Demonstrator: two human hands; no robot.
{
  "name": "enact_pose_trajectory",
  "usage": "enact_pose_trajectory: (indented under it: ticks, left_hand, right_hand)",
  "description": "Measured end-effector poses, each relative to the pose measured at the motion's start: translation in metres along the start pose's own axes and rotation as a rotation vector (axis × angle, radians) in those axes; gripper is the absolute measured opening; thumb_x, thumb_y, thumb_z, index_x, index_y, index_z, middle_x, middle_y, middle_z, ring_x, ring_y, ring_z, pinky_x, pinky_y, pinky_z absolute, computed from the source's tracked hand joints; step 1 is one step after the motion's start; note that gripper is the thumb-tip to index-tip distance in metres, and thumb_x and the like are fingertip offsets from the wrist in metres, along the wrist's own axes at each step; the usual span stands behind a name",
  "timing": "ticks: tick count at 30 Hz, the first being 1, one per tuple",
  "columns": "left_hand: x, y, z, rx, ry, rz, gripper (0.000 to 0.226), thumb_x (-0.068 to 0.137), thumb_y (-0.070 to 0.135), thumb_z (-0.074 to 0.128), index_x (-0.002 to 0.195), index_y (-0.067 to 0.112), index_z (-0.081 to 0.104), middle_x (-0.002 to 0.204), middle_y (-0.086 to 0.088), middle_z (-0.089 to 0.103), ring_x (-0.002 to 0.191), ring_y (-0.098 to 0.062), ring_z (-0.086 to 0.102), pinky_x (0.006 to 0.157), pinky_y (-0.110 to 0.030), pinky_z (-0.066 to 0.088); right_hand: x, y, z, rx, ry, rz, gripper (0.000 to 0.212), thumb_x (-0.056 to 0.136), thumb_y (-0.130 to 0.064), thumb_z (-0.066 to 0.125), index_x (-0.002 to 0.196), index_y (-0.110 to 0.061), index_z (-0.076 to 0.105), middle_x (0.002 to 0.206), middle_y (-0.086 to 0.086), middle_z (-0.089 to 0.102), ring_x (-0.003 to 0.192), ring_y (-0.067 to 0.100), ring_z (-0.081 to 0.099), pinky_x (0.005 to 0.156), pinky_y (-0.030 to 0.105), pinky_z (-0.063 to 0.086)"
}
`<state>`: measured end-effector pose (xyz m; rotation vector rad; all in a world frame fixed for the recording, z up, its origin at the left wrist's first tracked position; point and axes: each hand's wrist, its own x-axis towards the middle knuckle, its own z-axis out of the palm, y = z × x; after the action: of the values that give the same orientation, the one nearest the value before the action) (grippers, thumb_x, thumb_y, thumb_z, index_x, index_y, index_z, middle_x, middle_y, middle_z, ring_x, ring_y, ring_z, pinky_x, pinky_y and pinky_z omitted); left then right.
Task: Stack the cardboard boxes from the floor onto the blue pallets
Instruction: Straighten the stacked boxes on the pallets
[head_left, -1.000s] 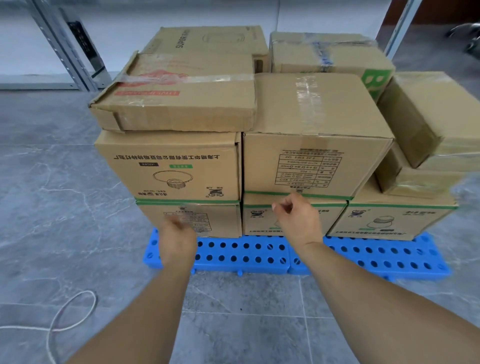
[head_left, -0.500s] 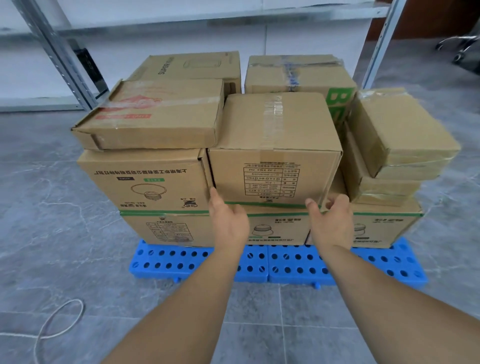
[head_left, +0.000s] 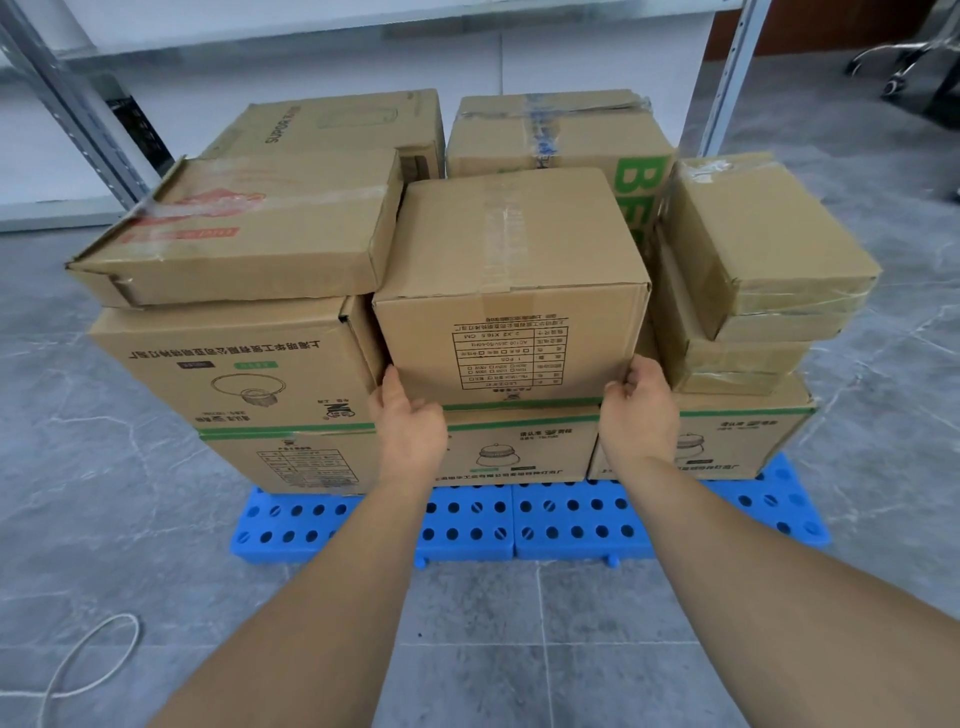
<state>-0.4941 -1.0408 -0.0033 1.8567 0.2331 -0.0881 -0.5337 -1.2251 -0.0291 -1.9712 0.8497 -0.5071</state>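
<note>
Several cardboard boxes are stacked on the blue pallets (head_left: 561, 525). In the middle of the upper layer sits a taped box with an upside-down printed table, the middle box (head_left: 511, 291). My left hand (head_left: 410, 426) presses against its lower left corner, thumb up along the edge. My right hand (head_left: 639, 410) wraps its lower right corner with curled fingers. A flat box with red print (head_left: 249, 228) lies to its left, and two film-wrapped boxes (head_left: 758, 249) lean at its right.
Grey tiled floor surrounds the pallets. A white cord (head_left: 83, 660) loops on the floor at the lower left. Metal shelving uprights (head_left: 727, 78) stand behind the stack. A chair base (head_left: 904, 62) shows at the top right.
Both hands rose from the lower boxes, spread apart and closed on the bottom corners of the middle upper box. My view has moved back and tilted up a little.
</note>
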Motion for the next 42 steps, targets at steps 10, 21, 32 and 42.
enact_pose_trajectory:
  ticks: [10, 21, 32, 42]
  left_hand:
    - [-0.01, -0.006, -0.015, 0.083, -0.002, 0.02, 0.054, 0.093, 0.003, 0.031, 0.145, 0.017, 0.029, 0.148, -0.004, 0.031, 0.127, -0.034, 0.043, 0.107, -0.05, 0.037]
    - [-0.008, -0.02, -0.021, -0.053, 0.036, -0.084, 0.053, 0.094, 0.001, 0.034, 0.144, 0.02, 0.034, 0.139, 0.002, 0.046, 0.125, -0.013, 0.044, 0.095, -0.017, 0.029]
    - [-0.005, -0.049, -0.021, 0.038, 0.001, -0.309, 0.062, 0.091, -0.007, 0.023, 0.148, 0.019, 0.023, 0.152, -0.001, 0.029, 0.136, -0.024, 0.031, 0.109, -0.033, 0.026]
    - [0.002, -0.049, -0.014, -0.026, -0.063, -0.302, 0.065, 0.091, -0.006, 0.032, 0.149, 0.021, 0.02, 0.152, 0.0, 0.03, 0.12, -0.011, 0.042, 0.107, -0.031, 0.029]
  right_hand:
    - [-0.006, -0.001, 0.001, -0.005, -0.012, -0.015, 0.025, 0.093, -0.015, 0.046, 0.117, -0.013, 0.052, 0.113, 0.007, 0.06, 0.103, 0.027, 0.056, 0.082, 0.031, 0.041]
    - [-0.01, -0.002, 0.0, -0.072, -0.017, 0.034, 0.031, 0.092, -0.01, 0.042, 0.122, -0.011, 0.05, 0.118, 0.01, 0.059, 0.101, 0.027, 0.055, 0.078, 0.03, 0.04]
    - [-0.008, 0.015, -0.001, -0.237, -0.091, 0.064, 0.025, 0.093, -0.009, 0.038, 0.107, -0.006, 0.058, 0.101, 0.018, 0.062, 0.083, 0.029, 0.051, 0.067, 0.032, 0.04]
    - [0.001, 0.023, 0.005, -0.228, -0.107, 0.087, 0.028, 0.092, -0.007, 0.038, 0.102, -0.004, 0.065, 0.095, 0.018, 0.065, 0.084, 0.032, 0.057, 0.067, 0.032, 0.045]
